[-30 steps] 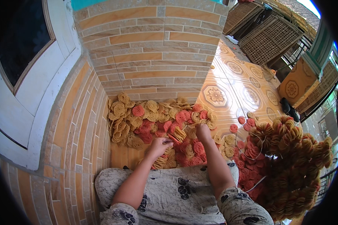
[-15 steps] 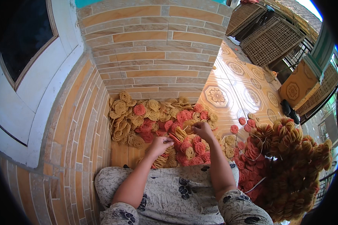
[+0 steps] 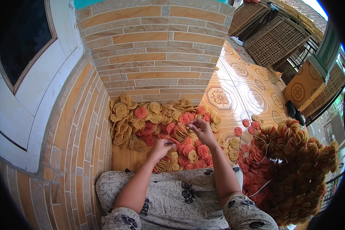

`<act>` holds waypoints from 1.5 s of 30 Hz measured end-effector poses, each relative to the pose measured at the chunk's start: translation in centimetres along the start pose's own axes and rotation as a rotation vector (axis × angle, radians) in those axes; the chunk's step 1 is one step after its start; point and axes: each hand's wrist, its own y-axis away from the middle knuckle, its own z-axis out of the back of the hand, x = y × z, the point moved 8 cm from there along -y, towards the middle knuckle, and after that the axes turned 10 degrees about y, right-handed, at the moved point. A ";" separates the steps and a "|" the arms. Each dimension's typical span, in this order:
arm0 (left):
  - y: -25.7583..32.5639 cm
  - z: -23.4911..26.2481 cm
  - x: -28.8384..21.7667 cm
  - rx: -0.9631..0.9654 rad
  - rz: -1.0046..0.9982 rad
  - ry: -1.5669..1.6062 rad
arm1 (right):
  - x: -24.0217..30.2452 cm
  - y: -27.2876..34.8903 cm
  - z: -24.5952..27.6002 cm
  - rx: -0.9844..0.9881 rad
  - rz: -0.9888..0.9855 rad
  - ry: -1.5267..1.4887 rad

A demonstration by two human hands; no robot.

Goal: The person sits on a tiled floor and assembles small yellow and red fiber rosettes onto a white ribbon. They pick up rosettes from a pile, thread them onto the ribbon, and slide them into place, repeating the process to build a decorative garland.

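Note:
Between my hands is a short stack of lacy, round, cracker-like discs (image 3: 181, 133), mostly tan with some red. My left hand (image 3: 162, 148) is closed at the near left end of the stack, its thumb and fingers pinched together. At the stack's far right end, my right hand (image 3: 201, 130) pinches a tan disc with thumb and forefinger. Any cord running through the stack is too fine to make out. Below and around the hands spreads a heap of loose red discs (image 3: 185, 148) and tan discs (image 3: 122, 110), overlapping on the floor.
Thick strung bundles of tan and red discs (image 3: 303, 172) stand on the right, with white cord (image 3: 260, 188) showing. A brick-patterned tiled wall (image 3: 149, 50) rises just beyond the heap, and another lies on the left. Patterned floor tiles (image 3: 253, 76) stretch to the far right.
My right hand has moved left, bringing the tan disc against the stack. The stack now tilts more upward; my left hand has barely shifted.

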 end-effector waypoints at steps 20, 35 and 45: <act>0.5 -0.9 -3.4 0.106 -0.084 -0.113 | -6.1 -1.8 0.8 -0.288 -0.101 0.223; 0.9 -1.3 -0.5 0.106 0.063 -0.226 | -7.3 -0.8 -0.1 0.027 -0.246 0.176; 0.7 -1.0 0.1 0.096 0.046 -0.228 | -3.5 -0.8 -0.1 -0.094 -0.169 0.566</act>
